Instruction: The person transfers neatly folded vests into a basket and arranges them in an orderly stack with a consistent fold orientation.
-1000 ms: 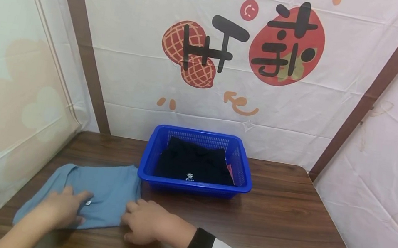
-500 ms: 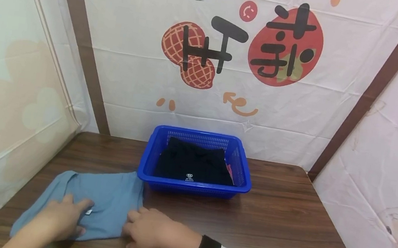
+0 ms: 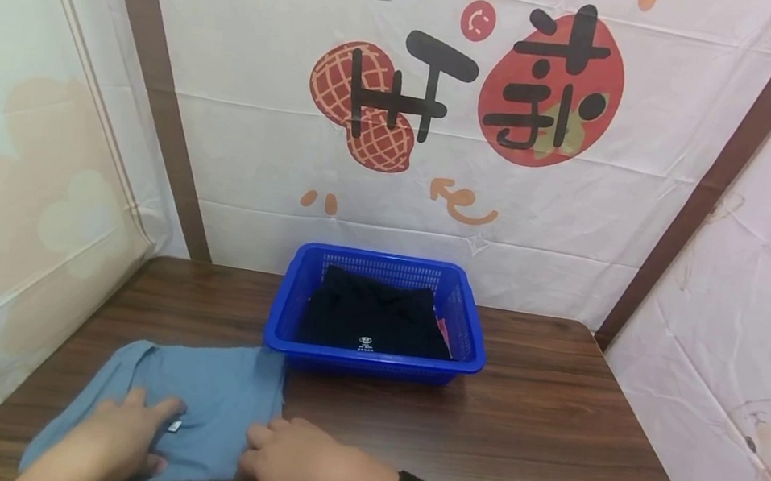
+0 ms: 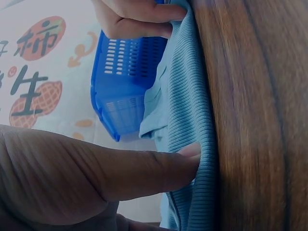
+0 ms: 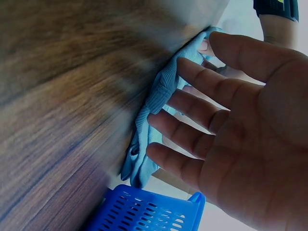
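A folded blue ribbed garment (image 3: 219, 393) with a small white tag (image 3: 174, 426) lies on the table at the left. My left hand (image 3: 122, 433) rests on it with fingers spread; in the left wrist view the straight thumb (image 4: 144, 173) presses near its front edge. My right hand (image 3: 297, 465) is at the garment's right edge. In the right wrist view its fingers are extended, their tips touching the ribbed cloth (image 5: 166, 79), with nothing gripped.
A blue plastic basket (image 3: 370, 358) stands at the back middle of the brown wooden table (image 3: 535, 439). Inside lies a folded black garment (image 3: 375, 316) with a white print, and something pink (image 3: 443, 329) shows beside it. Printed cloth walls (image 3: 535, 211) enclose the back and sides.
The blue garment has slid toward the front of the table and slightly right, both hands moving along with it. Its far right corner has drawn away from the basket's side. The basket stays put.
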A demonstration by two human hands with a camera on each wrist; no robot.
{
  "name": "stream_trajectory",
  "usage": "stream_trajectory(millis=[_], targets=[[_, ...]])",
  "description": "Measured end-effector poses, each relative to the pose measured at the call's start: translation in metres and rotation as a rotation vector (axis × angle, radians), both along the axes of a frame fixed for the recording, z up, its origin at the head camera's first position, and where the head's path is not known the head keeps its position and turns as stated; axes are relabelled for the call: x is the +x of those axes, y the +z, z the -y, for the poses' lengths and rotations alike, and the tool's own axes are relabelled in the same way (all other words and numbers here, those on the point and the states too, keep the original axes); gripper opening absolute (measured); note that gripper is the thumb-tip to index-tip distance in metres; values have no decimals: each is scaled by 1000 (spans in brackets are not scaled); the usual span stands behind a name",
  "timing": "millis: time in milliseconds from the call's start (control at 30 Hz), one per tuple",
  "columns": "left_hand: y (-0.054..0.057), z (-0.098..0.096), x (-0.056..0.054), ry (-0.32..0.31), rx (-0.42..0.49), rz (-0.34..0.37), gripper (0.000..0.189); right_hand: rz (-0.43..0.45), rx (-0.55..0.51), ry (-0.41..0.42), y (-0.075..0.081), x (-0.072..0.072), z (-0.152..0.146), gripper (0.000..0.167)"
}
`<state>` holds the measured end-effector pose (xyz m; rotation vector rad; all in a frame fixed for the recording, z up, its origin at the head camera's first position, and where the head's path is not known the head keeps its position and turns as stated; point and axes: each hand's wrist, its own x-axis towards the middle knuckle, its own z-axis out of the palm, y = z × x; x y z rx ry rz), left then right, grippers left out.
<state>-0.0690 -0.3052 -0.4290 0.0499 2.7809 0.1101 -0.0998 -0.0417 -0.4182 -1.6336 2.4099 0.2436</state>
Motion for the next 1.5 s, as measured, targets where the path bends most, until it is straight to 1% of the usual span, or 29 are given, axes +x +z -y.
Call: stream_trajectory(millis=[167, 333, 433, 633, 733, 933, 1100, 1267, 1367, 1500], targets=[[-1, -4, 4, 7, 11, 6, 71, 6, -5, 17, -1, 2, -4, 24], [-2, -7, 8, 6, 31, -1, 73, -22, -6, 39, -2, 4, -8, 22], [-2, -11, 10, -11, 36, -16, 74, -42, -11, 59, -1, 5, -11, 21], [-1, -19, 13, -25, 31, -19, 74, -61, -44, 89, -2, 7, -20, 21], [-2, -23, 13, -25, 31, -18, 74, -64, -58, 99, -3, 8, -25, 22], [-4, -29, 12, -45, 26, -39, 73, -42, -73, 96, -1, 8, -34, 22], [-3, -36, 10, -41, 23, -27, 74, -24, -75, 83, 2, 9, -41, 21], [-3, -44, 7, -49, 19, -28, 75, -12, -78, 66, 2, 9, -48, 19], [-3, -51, 5, -43, 19, -15, 74, -5, -85, 53, 1, 8, -52, 19], [-4, -59, 5, -55, 26, -32, 74, -18, -94, 50, 0, 7, -60, 19]])
